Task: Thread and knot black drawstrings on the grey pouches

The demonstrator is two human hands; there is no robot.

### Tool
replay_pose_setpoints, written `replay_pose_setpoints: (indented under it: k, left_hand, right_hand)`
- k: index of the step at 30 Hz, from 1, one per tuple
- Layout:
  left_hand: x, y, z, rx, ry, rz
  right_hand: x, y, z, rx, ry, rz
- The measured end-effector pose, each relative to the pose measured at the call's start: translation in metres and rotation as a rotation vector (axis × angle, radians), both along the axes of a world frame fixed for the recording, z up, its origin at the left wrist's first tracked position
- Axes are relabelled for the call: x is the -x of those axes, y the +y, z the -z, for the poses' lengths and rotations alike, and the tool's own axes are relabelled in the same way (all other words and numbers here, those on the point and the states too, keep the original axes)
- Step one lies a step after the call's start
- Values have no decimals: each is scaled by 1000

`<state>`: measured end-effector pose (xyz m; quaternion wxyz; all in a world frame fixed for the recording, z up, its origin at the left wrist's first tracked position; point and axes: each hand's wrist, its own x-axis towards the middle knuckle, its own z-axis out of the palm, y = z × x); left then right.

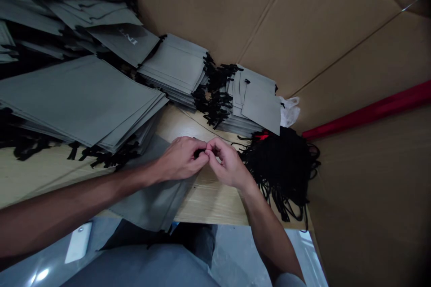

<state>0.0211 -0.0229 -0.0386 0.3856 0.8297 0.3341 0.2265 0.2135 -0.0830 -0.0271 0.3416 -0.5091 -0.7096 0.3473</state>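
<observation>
My left hand [180, 159] and my right hand [226, 162] meet fingertip to fingertip over a wooden table [208, 202]. Both pinch a short piece of black cord [199, 153] between them. A flat grey fabric bag [155, 197] lies under my left hand and hangs over the table's front edge. To the right of my right hand sits a loose bundle of black cords [283, 166].
Stacks of grey bags [81, 103] cover the left and back of the table, some [178, 69] with black cord ends sticking out. Brown cardboard walls [303, 22] close in the back and right. A red strip [370, 110] crosses the right wall. A white phone-like object [78, 242] lies below.
</observation>
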Motion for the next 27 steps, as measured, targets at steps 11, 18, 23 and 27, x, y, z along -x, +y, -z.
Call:
replay_pose_setpoints:
  k: [11, 18, 23, 27]
  left_hand:
    - [0, -7, -5, -419, 163, -170]
    - [3, -3, -8, -231, 196, -140]
    - [5, 8, -25, 421, -343, -14]
    - [4, 11, -24, 882, -547, 5]
  right_hand:
    - [-10, 9, 3, -48, 154, 270]
    - [-17, 11, 0, -149, 200, 293]
    - [-29, 10, -13, -261, 79, 146]
    - [-32, 6, -17, -54, 185, -21]
